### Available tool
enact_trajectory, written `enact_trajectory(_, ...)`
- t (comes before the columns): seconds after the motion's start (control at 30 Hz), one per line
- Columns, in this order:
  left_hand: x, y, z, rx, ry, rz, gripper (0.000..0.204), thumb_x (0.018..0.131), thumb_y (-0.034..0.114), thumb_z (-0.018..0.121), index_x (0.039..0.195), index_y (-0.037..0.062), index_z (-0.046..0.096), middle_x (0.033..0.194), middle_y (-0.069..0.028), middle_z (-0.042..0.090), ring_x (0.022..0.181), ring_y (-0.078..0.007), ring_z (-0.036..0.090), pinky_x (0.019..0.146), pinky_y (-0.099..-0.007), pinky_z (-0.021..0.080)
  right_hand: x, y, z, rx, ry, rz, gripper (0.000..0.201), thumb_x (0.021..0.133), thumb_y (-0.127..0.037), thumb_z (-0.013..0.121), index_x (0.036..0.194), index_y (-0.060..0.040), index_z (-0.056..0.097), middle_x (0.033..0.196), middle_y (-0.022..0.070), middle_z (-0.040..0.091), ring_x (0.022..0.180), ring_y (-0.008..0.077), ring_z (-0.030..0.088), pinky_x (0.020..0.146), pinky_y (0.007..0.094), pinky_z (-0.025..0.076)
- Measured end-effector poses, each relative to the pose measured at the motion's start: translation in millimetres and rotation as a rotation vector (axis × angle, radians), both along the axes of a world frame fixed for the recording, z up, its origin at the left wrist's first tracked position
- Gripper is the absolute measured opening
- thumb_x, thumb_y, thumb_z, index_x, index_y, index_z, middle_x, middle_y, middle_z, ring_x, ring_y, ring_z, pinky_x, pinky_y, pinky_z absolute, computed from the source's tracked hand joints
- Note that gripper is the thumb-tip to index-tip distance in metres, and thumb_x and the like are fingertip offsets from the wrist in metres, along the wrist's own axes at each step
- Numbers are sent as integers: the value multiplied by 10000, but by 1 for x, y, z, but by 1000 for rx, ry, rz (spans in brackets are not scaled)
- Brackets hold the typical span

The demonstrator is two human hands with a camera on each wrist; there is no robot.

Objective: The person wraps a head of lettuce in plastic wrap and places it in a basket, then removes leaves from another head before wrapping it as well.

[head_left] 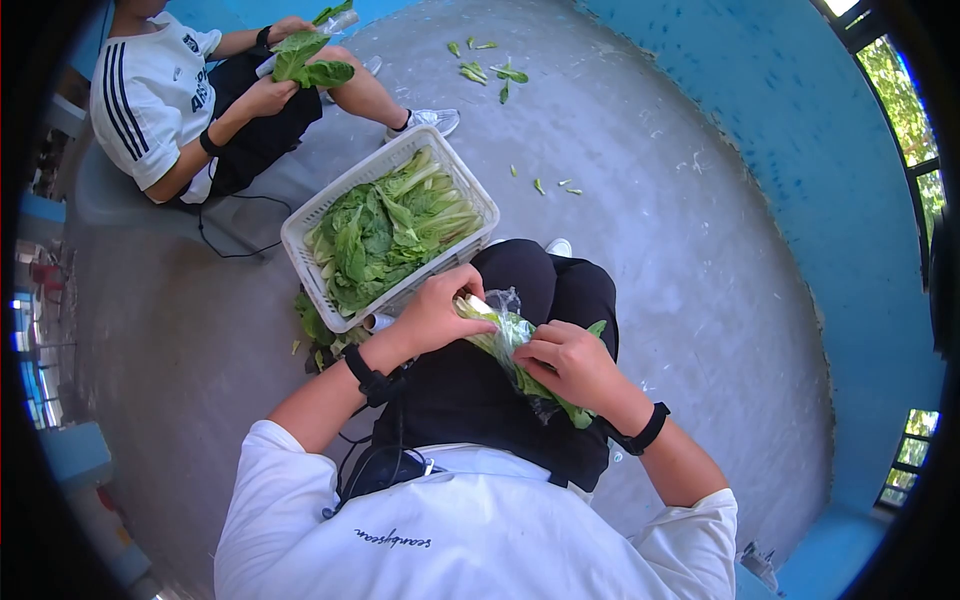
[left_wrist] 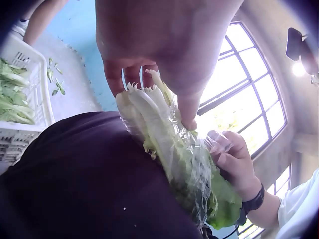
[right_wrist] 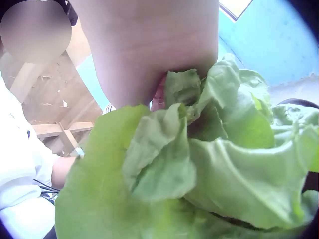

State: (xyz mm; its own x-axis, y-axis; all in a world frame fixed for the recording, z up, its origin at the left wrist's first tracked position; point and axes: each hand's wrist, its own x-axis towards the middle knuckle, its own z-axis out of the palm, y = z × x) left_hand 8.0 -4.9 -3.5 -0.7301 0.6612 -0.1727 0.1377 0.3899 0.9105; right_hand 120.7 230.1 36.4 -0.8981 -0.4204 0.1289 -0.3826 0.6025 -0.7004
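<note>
A bunch of leafy greens (left_wrist: 149, 114), pale at the stems, lies across the person's lap with clear plastic film (left_wrist: 197, 164) round its middle. My left hand (head_left: 440, 312) grips the stem end, thumb on one side and fingers on the other. Farther along the bunch, my right hand (head_left: 572, 362) pinches the film between thumb and fingers, as the left wrist view shows. Loose green leaves (right_wrist: 239, 174) spread out below the right hand in the right wrist view and hide its fingertips.
A white plastic crate (head_left: 390, 160) heaped with greens (head_left: 375, 235) stands ahead on the left. Beside it are a whitish roll (head_left: 379, 322) and more leaves (head_left: 318, 325). Another person (head_left: 165, 95) sits beyond, holding greens (head_left: 305, 62). Leaf scraps (head_left: 507, 75) lie on the grey floor.
</note>
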Motion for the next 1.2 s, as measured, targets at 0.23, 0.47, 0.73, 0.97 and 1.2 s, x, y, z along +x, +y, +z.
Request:
enact_trajectory(0.23,-3,7,2,96,254,-158,494,815,156,798,1289,97,672,1045,-119,660,1083,-258,619,952,-393,495,1,-13,5,131,136,69,172,815,-115,729,984,-108,698,862,30,607,830,218,630,745,365,504)
enact_trajectory(0.47,-19,4,0,-20,137,-421,258,827,136,756,1072,62,730,1161,-106,689,1146,-306,608,1021,-416,478,20,-24,-3,408,219,169,278,871,-149,614,1128,-72,689,924,11,577,906,177,611,796,340,504)
enact_trajectory(0.73,-9,9,-11,201,126,-271,179,833,55,728,993,24,655,1079,-81,705,1146,-281,630,997,-411,494,45,-21,14,509,151,48,429,860,-136,648,1281,-54,664,1054,31,596,993,192,582,867,340,486)
enact_trajectory(0.97,-10,10,3,167,-30,-264,289,853,44,707,1141,33,681,1071,-117,679,1040,-290,664,932,-371,517,47,-10,20,293,73,-45,420,823,-90,668,1240,-45,668,1102,66,628,956,226,616,839,357,528)
enact_trajectory(1.2,-10,6,-8,164,77,-304,180,875,66,709,1047,13,701,1078,-110,644,1030,-280,655,910,-358,520,25,10,20,387,-12,-378,198,805,-97,753,1000,-96,721,913,40,642,883,231,621,808,353,497)
